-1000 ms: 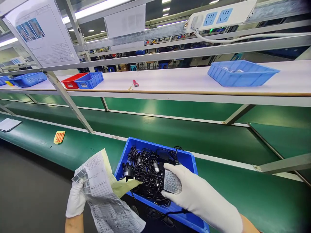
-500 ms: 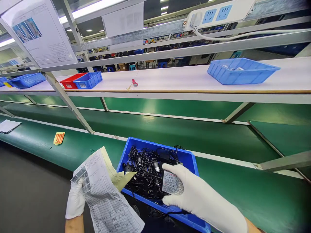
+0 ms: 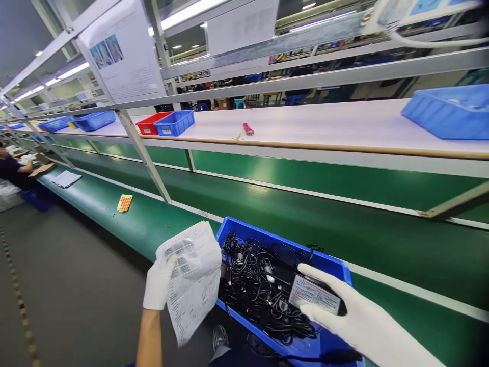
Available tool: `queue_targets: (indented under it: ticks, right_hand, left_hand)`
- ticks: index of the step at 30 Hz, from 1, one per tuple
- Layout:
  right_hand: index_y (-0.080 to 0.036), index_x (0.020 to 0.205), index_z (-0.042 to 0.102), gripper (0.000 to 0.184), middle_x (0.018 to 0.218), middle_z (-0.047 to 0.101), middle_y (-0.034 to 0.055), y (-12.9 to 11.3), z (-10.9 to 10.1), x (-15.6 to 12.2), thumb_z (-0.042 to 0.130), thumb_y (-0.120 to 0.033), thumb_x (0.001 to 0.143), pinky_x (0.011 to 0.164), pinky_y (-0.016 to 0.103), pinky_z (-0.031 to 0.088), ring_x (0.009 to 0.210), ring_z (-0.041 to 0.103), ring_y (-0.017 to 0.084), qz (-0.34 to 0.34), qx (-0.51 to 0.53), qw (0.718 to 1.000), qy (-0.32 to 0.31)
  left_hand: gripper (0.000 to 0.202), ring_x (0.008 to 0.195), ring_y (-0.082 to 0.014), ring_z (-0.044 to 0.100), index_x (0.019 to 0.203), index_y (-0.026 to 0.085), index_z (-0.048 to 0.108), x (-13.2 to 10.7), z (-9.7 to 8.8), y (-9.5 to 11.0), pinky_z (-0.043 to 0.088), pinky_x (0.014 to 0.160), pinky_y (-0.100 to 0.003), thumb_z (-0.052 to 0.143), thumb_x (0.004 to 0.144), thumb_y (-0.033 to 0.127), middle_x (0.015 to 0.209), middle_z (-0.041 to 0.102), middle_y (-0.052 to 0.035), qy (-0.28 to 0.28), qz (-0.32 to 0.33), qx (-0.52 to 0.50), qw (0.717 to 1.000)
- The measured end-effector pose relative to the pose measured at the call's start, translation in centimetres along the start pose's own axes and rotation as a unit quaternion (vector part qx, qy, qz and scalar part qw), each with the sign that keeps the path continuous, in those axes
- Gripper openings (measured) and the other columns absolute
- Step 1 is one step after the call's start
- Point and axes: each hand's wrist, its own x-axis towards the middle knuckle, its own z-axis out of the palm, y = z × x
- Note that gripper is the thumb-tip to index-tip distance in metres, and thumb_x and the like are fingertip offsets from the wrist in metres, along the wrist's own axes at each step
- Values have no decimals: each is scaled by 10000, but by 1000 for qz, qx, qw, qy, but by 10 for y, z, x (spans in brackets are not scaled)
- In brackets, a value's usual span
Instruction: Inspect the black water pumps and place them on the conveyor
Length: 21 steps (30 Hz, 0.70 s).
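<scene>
My left hand [image 3: 158, 283], in a white glove, is closed on a bundle of printed paper sheets [image 3: 194, 275] that hang beside the bin. A clear sheet with grey squares lies over their top. My white-gloved right hand [image 3: 344, 311] grips a black power adapter [image 3: 315, 294], thumb and fingers on opposite sides, its pale printed label facing up. The adapter is over a blue plastic bin [image 3: 286, 243]. Inside the bin lies a tangle of black cables [image 3: 255, 295] with more dark adapters and plugs among them.
The bin sits at the edge of a green bench [image 3: 183, 219]. Along it lie an orange-dotted sticker sheet [image 3: 125, 203] and a stack of papers [image 3: 66, 178]. A white shelf [image 3: 305, 125] behind holds blue and red trays and a red-handled item [image 3: 248, 129]. Another person [image 3: 15, 168] is far left.
The view has swung left, so bench and shelf items appear farther right. My left hand has brought the papers closer together, and their yellowish sheet no longer shows. My right hand still holds the adapter.
</scene>
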Motion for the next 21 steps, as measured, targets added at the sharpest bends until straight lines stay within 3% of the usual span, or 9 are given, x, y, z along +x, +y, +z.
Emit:
queue_targets:
  ticks: [4, 9, 14, 21]
  right_hand:
    - [-382, 1404, 622, 706, 1235, 781, 19, 16, -3, 8, 717, -627, 749, 946, 438, 631, 1033, 770, 340, 18, 16, 999, -27]
    - [-406, 1442, 580, 760, 1347, 728, 17, 31, -5, 12, 676, -713, 753, 1082, 495, 556, 1239, 682, 359, 47, 47, 998, -16]
    - [-405, 1403, 621, 888, 1350, 726, 27, 41, -9, 15, 734, -792, 611, 1108, 557, 532, 1226, 682, 394, 85, 74, 993, -20]
    - [-386, 1413, 627, 821, 1448, 659, 36, 51, -16, 15, 697, -803, 709, 1147, 546, 487, 1292, 638, 396, 53, 87, 995, -25]
  left_hand:
    - [390, 1245, -345, 681, 1103, 207, 789, -17, 21, 10, 479, 1149, -469, 838, 779, 421, 1227, 777, -113, -92, -8, -36, 995]
    - [447, 1248, -337, 681, 1222, 242, 753, -27, 25, 16, 543, 1095, -458, 811, 821, 431, 1301, 749, -76, -209, -39, -147, 966]
    - [406, 1273, -308, 669, 1279, 241, 726, -37, 23, 20, 513, 1137, -442, 746, 902, 389, 1331, 735, -63, -261, -55, -188, 945]
    - [362, 1252, -306, 684, 1306, 222, 719, -51, 24, 30, 504, 1146, -455, 677, 964, 333, 1292, 753, -86, -303, -73, -217, 925]
